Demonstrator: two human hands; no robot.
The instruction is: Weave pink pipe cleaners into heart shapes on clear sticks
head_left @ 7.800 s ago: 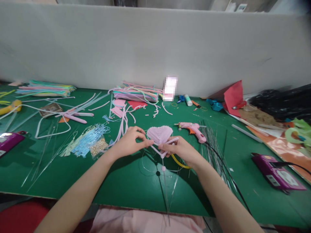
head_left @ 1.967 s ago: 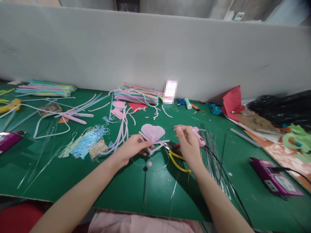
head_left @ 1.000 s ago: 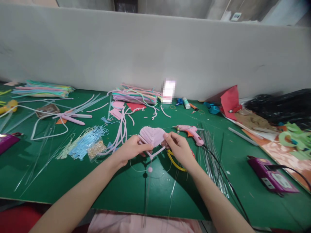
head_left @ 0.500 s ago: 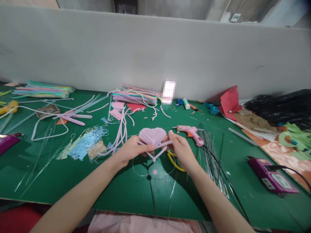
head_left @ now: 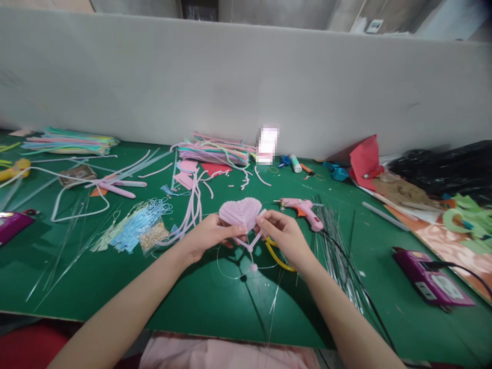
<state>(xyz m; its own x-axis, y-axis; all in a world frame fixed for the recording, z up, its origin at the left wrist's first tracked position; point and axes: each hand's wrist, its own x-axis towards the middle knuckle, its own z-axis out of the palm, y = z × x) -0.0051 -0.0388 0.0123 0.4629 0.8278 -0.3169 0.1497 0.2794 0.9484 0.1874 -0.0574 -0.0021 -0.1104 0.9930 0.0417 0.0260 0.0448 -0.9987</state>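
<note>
A pink heart (head_left: 240, 211) made of wound pipe cleaners is held just above the green table (head_left: 184, 292). My left hand (head_left: 207, 237) grips its lower left edge with closed fingers. My right hand (head_left: 282, 237) pinches a pink pipe-cleaner end at the heart's right side. A thin stem with a small pink bead (head_left: 254, 267) hangs below the heart. Clear wire loops lie under it. Yellow-handled pliers (head_left: 277, 256) lie under my right hand.
A pink glue gun (head_left: 303, 209) with a black cord lies right of the heart. Thin wires (head_left: 338, 241) are spread beside it. Stacks of coloured pipe cleaners (head_left: 215, 149) lie at the back, blue loops (head_left: 134, 225) at left, a purple device (head_left: 432, 279) at right.
Two seconds ago my right hand was lifted off the heart near the glue gun; it has come back and pinches the pipe-cleaner end. The heart has tilted slightly.
</note>
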